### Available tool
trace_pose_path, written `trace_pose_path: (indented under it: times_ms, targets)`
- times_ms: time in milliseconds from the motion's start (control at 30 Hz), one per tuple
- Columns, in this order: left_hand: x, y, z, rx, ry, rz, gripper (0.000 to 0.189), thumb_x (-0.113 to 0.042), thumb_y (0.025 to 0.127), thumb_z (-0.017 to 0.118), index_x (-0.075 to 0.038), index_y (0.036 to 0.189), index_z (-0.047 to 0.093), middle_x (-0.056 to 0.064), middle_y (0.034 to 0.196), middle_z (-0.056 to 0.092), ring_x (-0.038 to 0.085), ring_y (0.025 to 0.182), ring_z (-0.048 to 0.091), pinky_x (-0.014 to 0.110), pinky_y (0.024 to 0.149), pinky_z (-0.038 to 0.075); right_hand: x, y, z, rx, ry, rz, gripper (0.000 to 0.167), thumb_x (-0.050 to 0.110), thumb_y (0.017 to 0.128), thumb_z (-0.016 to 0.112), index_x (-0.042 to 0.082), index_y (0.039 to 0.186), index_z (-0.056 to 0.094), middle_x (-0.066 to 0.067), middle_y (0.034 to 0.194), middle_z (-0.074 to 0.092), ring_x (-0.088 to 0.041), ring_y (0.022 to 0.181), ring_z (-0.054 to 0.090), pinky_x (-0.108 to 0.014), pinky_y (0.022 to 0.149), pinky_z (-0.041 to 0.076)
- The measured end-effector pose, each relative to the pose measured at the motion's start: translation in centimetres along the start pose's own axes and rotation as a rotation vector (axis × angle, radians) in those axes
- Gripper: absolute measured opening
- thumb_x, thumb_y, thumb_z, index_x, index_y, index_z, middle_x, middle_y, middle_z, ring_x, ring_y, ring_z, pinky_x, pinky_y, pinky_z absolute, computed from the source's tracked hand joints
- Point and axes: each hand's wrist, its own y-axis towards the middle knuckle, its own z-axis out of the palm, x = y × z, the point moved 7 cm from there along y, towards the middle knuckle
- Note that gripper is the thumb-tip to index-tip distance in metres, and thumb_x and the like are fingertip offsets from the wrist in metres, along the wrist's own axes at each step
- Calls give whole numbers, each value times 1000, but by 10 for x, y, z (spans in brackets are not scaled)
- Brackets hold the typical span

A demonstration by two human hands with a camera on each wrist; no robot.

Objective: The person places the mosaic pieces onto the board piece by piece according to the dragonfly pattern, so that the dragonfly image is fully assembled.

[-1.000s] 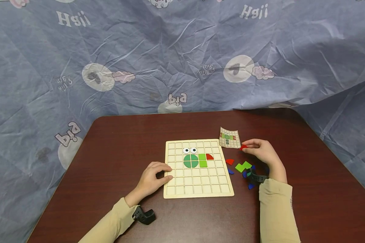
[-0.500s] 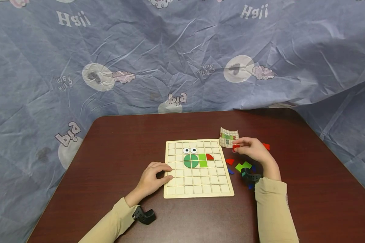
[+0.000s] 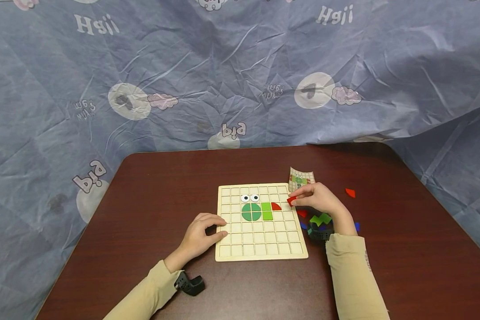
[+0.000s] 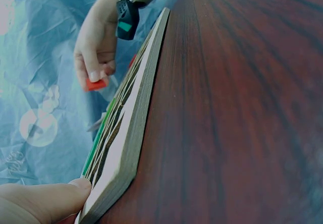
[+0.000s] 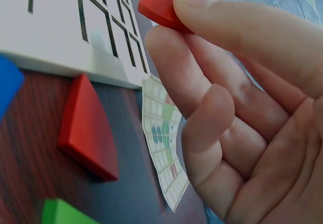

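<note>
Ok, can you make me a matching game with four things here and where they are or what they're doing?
1. left hand
2. right hand
3. picture card
4. googly eyes

A. above the dark green circle
B. pinching a red piece
C. touching the left edge of the board
D. by the board's far right corner

Pairs: 1-C, 2-B, 3-D, 4-A

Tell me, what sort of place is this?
Probably an indoor puzzle-play spot, perhaps staged: a dark reddish table, a printed blue cloth hung behind it, and a gridded board with coloured pieces.
</note>
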Motion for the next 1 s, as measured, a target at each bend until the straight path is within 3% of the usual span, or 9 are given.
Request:
trace_pose_path:
  times_ms: [367, 500, 633, 800, 1000]
  targets:
    - [2, 0, 1, 20, 5, -30, 21, -24, 78, 76, -17, 98, 73, -7, 103, 65, 13, 104, 53, 37, 90, 44, 9, 3, 16, 125, -125, -48, 27, 19, 86, 69, 7, 109, 71, -11, 108, 67, -23, 100, 59, -32, 77, 50]
    - [3, 0, 1, 24, 4, -40, 21, -25, 78, 77, -18, 97, 73, -7, 103, 65, 13, 105, 53, 36, 90, 44, 11, 5, 25, 176, -65, -59, 29, 14, 86, 67, 1, 112, 68, -13, 106, 67, -23, 95, 61, -32, 76, 51]
    - [2, 0, 0, 8, 4, -20, 22, -23, 76, 78, -17, 97, 73, -7, 103, 65, 14, 104, 53, 37, 89, 45, 12, 8, 33, 207, -2, -37, 23, 11, 85, 67, -2, 105, 67, -10, 95, 69, -21, 88, 63, -34, 74, 51]
    - [0, 0, 0, 1, 4, -5, 22, -23, 76, 78, -16, 97, 73, -7, 102, 65, 15, 104, 54, 37, 88, 45, 13, 10, 37, 199, -8, -35, 18, 10, 85, 68, 1, 99, 69, -6, 91, 69, -19, 85, 62, -34, 71, 51]
    - [2, 0, 1, 27, -3, -37, 22, -25, 78, 76, -16, 98, 73, -6, 103, 65, 13, 105, 53, 37, 90, 44, 16, 10, 40, 212, -16, -63, 18, 9, 84, 68, 0, 99, 70, -8, 93, 69, -18, 85, 63, -30, 73, 51]
